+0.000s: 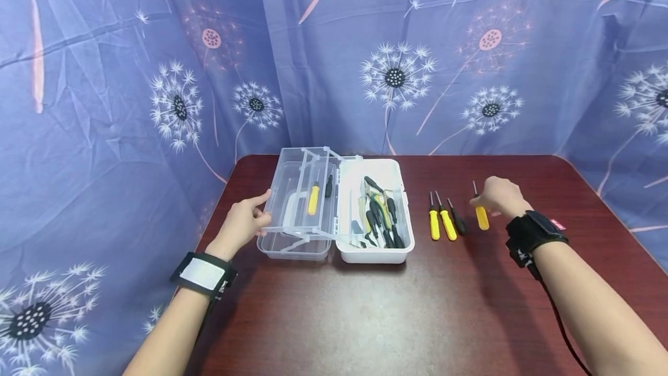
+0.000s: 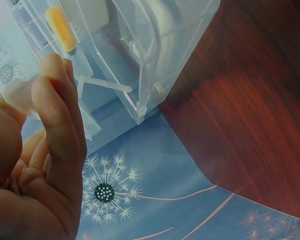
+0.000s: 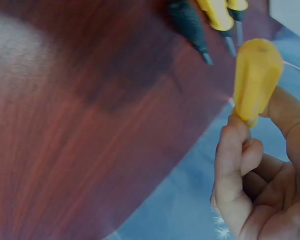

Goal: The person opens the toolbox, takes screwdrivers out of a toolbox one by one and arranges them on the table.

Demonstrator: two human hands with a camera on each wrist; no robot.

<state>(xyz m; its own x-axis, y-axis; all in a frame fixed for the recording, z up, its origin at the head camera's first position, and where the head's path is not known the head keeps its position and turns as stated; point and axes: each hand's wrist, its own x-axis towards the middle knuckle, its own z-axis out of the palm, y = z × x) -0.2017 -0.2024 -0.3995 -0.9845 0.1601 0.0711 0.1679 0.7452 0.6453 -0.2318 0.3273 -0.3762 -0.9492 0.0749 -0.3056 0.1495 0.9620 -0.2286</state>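
An open clear plastic toolbox (image 1: pixel 334 208) sits on the dark wooden table (image 1: pixel 396 306). Its transparent tray (image 1: pixel 300 202) holds a yellow screwdriver (image 1: pixel 313 199), which also shows in the left wrist view (image 2: pixel 60 27). My left hand (image 1: pixel 245 222) touches the tray's left side with straight fingers (image 2: pixel 60 100). The white right half (image 1: pixel 373 248) holds several black and yellow tools. My right hand (image 1: pixel 498 196) pinches a yellow-handled screwdriver (image 1: pixel 481 213) (image 3: pixel 257 80), just above the table. Two yellow screwdrivers (image 1: pixel 440 222) and a black one (image 1: pixel 457 219) lie in a row to its left.
Blue dandelion-print cloth (image 1: pixel 396 62) hangs behind and along both sides of the table. The table's rounded left corner (image 2: pixel 210 175) lies near my left hand. Bare tabletop stretches in front of the toolbox.
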